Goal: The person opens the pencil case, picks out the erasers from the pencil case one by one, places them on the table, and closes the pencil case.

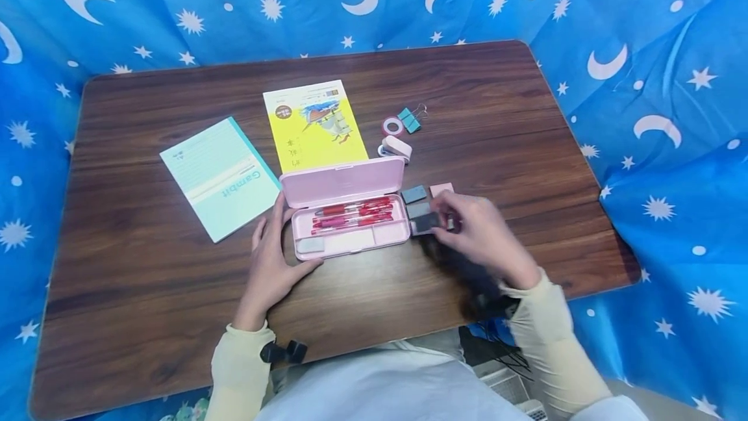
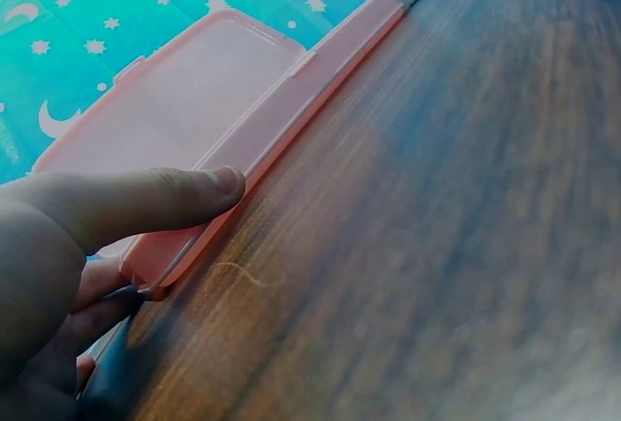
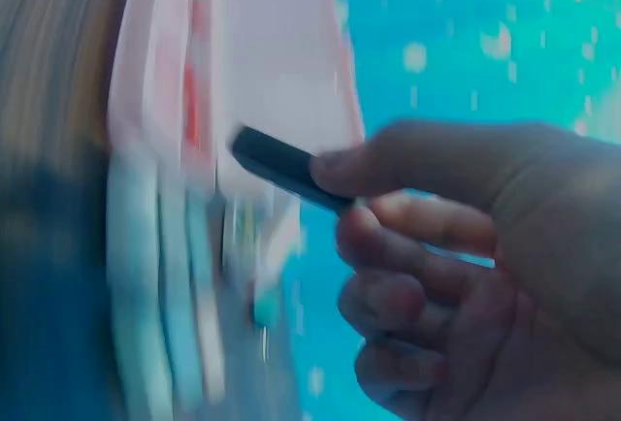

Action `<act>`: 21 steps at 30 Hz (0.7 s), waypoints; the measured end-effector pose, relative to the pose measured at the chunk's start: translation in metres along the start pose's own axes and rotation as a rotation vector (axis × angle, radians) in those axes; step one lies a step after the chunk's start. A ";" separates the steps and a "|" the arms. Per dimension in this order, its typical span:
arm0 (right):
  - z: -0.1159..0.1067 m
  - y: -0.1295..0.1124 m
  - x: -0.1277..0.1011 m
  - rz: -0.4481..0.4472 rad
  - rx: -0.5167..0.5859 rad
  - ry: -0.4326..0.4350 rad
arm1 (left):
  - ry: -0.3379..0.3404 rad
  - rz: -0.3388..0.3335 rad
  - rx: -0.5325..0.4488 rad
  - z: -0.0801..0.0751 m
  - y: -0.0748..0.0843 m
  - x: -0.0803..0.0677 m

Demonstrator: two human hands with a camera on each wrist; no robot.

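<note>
Resting on the bench, the left hand is touching the open pink pencil case with relaxed fingers. Right hand is pinching a dark eraser just beside the case; farther back, two booklets are lying.

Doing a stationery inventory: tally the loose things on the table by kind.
Booklets: 2
Pencil cases: 1
Erasers: 4, one held in the right hand
Binder clips: 1
Tape rolls: 1
Correction tapes: 1
Total: 10
</note>
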State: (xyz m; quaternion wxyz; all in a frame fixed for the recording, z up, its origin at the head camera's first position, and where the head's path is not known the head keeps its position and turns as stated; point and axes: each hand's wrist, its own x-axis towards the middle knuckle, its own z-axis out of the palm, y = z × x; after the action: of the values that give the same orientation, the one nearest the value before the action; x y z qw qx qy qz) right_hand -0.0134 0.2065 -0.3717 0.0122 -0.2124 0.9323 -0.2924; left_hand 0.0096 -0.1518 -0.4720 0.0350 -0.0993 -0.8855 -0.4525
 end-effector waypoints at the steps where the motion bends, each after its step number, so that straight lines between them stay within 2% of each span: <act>1: -0.009 0.010 -0.008 0.028 -0.034 -0.017 | 0.002 0.003 -0.001 0.000 0.001 0.000; 4: -0.025 0.034 -0.029 0.114 -0.082 -0.091 | 0.009 0.008 -0.001 0.000 0.002 -0.001; 8: -0.022 0.055 -0.047 0.169 -0.062 -0.133 | -0.001 0.003 -0.001 0.001 0.001 -0.002; 13: -0.007 0.066 -0.053 0.156 -0.047 -0.091 | -0.008 -0.002 0.000 0.002 -0.001 -0.003; 21: 0.001 0.066 -0.050 0.099 -0.191 -0.070 | -0.003 0.015 0.002 0.002 0.001 -0.001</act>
State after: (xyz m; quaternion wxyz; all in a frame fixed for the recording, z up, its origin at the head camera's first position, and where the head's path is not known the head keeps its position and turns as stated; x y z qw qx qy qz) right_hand 0.0068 0.2753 -0.4138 0.0388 -0.1765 0.9642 -0.1940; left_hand 0.0111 -0.1502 -0.4723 0.0372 -0.1065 -0.8853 -0.4511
